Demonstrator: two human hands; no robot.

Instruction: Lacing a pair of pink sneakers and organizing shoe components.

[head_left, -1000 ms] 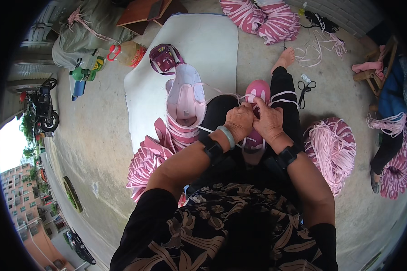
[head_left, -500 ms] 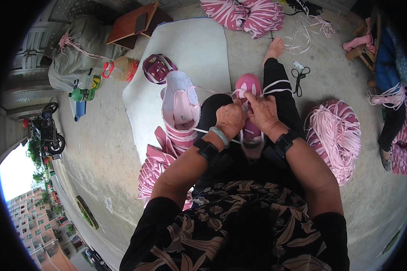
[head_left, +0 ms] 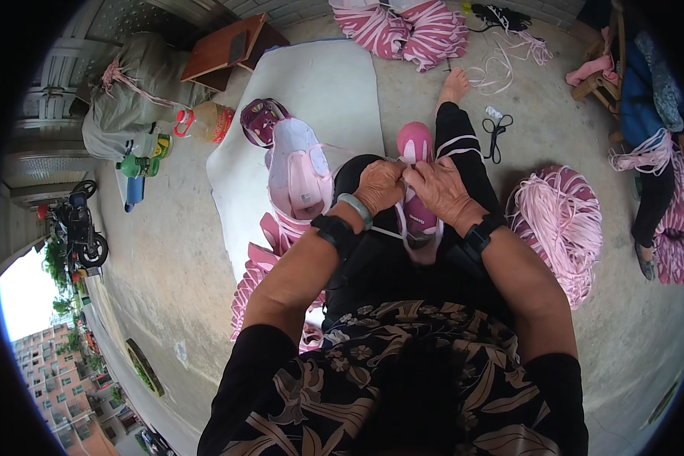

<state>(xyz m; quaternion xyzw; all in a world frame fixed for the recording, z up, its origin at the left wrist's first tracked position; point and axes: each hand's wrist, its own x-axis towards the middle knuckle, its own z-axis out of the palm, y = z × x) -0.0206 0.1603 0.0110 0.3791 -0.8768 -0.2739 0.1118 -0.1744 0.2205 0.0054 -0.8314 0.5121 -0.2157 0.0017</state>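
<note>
A pink shoe upper (head_left: pixel 416 137) lies over my lap, its toe pointing away from me. My left hand (head_left: pixel 378 187) is closed at the left side of its lacing opening, fingertips pinched on a pale pink shoelace. Against it, my right hand (head_left: pixel 438 188) is curled over the lacing from the right, its fingertips close to the left ones. What the right fingertips grip is hidden beneath them. Strands of pale lace (head_left: pixel 459 144) pass around my right leg. Left of my lap stands a stack of pink shoe uppers (head_left: pixel 305 178) with whitish linings.
A bundle of uppers topped with loose laces (head_left: pixel 558 228) sits at my right, and more bundles (head_left: pixel 403 34) lie ahead. Black-handled scissors (head_left: pixel 496 137) rest on the floor beyond my knee. A pale mat (head_left: pixel 311 80) spreads to the left. Another person (head_left: pixel 650 167) sits at far right.
My right hand's fingers have drawn back from the toe and curled in against my left fingertips. Both hands have shifted slightly left; the whole view has tilted a little.
</note>
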